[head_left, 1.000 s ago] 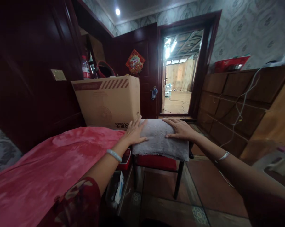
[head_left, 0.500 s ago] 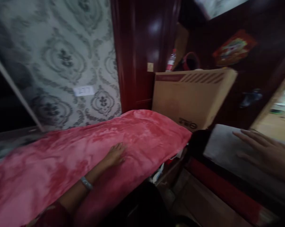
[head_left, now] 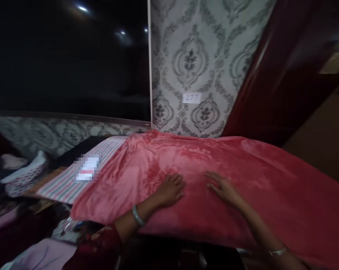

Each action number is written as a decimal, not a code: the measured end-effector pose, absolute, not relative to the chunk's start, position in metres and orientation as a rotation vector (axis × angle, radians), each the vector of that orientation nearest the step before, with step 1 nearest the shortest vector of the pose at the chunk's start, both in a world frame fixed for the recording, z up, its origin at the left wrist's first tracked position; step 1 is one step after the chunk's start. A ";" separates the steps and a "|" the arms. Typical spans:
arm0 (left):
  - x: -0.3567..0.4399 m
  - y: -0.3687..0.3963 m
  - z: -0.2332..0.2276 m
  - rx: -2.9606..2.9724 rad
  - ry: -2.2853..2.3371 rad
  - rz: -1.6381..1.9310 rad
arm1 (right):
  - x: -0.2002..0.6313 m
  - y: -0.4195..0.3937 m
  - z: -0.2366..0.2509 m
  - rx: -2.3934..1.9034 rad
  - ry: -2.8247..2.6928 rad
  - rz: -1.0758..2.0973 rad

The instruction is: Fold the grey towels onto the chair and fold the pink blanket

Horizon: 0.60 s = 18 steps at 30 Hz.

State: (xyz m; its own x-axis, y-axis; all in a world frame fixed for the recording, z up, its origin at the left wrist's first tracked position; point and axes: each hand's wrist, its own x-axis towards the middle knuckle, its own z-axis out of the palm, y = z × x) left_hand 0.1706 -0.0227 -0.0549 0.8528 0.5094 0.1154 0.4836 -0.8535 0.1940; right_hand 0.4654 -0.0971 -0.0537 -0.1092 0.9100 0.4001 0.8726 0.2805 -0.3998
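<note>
A plush pink-red blanket (head_left: 197, 213) lies spread over a long surface in front of the wall, its near edge hanging down. My left hand (head_left: 170, 190) rests palm down near its middle, fingers spread on the cloth. To its right, my right hand (head_left: 221, 187) is on or just above the same blanket, fingers stretched out and apart; exact contact cannot be told. Neither hand grips anything. Under the blanket's left end a striped cloth (head_left: 65, 185) shows, with a blurred white item (head_left: 87, 167) lying on it.
A large dark television screen (head_left: 70, 60) hangs at the left. A paper label reading 277 (head_left: 191, 98) is on the patterned wallpaper. A dark red door frame (head_left: 259, 75) stands to the right. Folded fabric (head_left: 42, 253) lies at lower left, near a dotted cloth (head_left: 24, 176).
The view has swung left, bringing in the television and the striped cloth. My right hand has moved from a grey-white surface at the right onto or over the blanket.
</note>
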 end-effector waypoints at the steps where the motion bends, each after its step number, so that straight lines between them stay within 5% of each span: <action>1: 0.169 -0.025 -0.056 2.863 0.771 0.266 | 0.460 -0.078 -0.063 -1.585 -1.985 0.067; 9: 0.138 -0.014 -0.053 2.753 1.168 0.305 | 0.458 -0.040 -0.145 -1.683 -1.912 -0.208; 18: 0.026 0.041 -0.016 2.442 1.900 0.367 | 0.465 -0.039 -0.154 -1.644 -1.933 -0.214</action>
